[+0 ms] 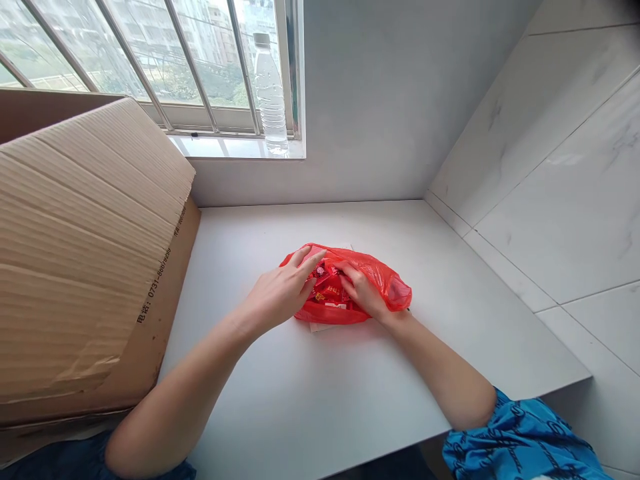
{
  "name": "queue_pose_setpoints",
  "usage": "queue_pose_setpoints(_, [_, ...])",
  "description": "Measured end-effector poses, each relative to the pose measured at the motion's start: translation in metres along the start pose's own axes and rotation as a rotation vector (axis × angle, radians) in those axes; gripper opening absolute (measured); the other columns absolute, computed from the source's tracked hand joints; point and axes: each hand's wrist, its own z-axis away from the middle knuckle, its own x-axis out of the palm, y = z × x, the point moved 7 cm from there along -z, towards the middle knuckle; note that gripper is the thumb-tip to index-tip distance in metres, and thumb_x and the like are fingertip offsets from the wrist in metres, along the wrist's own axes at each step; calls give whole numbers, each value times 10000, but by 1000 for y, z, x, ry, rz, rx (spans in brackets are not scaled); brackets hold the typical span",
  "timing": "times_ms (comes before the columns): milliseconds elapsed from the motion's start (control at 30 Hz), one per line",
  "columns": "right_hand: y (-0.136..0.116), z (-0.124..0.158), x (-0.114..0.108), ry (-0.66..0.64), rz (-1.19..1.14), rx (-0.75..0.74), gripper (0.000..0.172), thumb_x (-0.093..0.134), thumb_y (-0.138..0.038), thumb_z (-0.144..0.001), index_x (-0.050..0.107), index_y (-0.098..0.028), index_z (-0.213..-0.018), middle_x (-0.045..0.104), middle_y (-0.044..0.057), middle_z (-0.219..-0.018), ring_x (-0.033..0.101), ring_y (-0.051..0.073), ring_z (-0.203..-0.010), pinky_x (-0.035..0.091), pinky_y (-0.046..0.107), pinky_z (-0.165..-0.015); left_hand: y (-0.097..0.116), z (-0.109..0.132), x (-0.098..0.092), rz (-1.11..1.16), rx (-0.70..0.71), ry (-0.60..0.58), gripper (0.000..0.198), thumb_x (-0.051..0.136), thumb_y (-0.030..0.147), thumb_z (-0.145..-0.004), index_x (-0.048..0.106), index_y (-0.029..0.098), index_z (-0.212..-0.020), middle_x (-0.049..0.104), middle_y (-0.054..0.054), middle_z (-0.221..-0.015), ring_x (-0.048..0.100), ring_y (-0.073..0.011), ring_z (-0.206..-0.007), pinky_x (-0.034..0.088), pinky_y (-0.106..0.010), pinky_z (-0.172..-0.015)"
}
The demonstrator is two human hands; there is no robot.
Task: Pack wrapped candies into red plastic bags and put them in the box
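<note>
**Items on the counter, head view**

1. Red plastic bag (383, 279): thin, crumpled, lying on its side near the middle of the white counter (465, 333), with its mouth gathered between the hands.
2. Small red packets (327, 290): several, with printed yellow and white markings, packed inside the bag's opening. The individual contents are too small to tell.
3. Sheet of pale paper or card (316, 327): lying flat under the bag, with edges showing beyond it at the near and far sides.
4. Left hand (283, 293): fingers spread and curved, resting over the near side of the bag's opening. Cannot tell whether it is gripping.
5. Right hand (363, 290): fingers bent down into the bag's opening, touching the plastic and near the packets. Cannot tell whether it is closed on anything.
6. Blue patterned sleeve (520, 433): on the right arm, pushed above the elbow.
7. Cardboard box (85, 253): large, corrugated, standing at the left of the counter, well apart from the bag, with a raised flap and a printed telephone number (155, 287) on its side.
8. Plastic water bottle (270, 93): clear, upright on the windowsill (225, 148), against the window frame.
9. Barred window (135, 60): set in the grey wall (370, 100) behind the counter.
10. White marble-look wall tiles (550, 160): along the right side of the counter.
</note>
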Motion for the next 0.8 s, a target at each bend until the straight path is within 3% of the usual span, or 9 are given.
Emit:
queue_pose_setpoints(100, [-9, 6, -5, 45, -170, 36, 231, 544, -343, -947, 661, -266, -1131, 702, 30, -1178, 639, 201, -1139, 498, 396, -1037, 0, 0, -3, 29, 3, 30, 518, 330, 306, -980, 397, 349, -1491, 413, -55, -1546, 669, -191, -878, 445, -272, -585])
queue_pose_setpoints(200, [-8, 12, -1, -17, -457, 170, 252, 607, -396, -917, 650, -252, -1119, 711, 41, -1140, 679, 208, -1064, 549, 395, -973, 5, -1, -3, 142, 28, 6, 462, 357, 387, -991, 468, 330, -1436, 634, -35, -1301, 665, -209, -953, 478, -275, -652])
queue_pose_setpoints(300, [-5, 17, 6, -85, -623, 265, 288, 639, -434, -896, 644, -246, -1114, 693, 51, -1174, 678, 209, -1069, 558, 393, -963, 11, -1, -4, 300, 74, -18, 420, 401, 427, -986, 522, 330, -1376, 705, -13, -1124, 659, -203, -961, 496, -280, -714])
queue_pose_setpoints(533, [-4, 19, 5, -81, -645, 298, 310, 643, -509, -886, 663, -234, -1028, 714, 39, -1064, 685, 190, -1000, 569, 343, -887, 10, -2, -10, 444, 75, 28, 409, 454, 409, -964, 545, 281, -1342, 706, -16, -909, 628, -168, -802, 469, -264, -650])
queue_pose_setpoints(800, [-8, 18, -3, -45, -479, 230, 266, 620, -493, -900, 636, -229, -927, 708, 22, -946, 684, 174, -881, 567, 335, -817, 10, -2, -7, 354, 70, -2, 400, 432, 340, -971, 518, 315, -1360, 709, -4, -985, 637, -167, -832, 437, -246, -632])
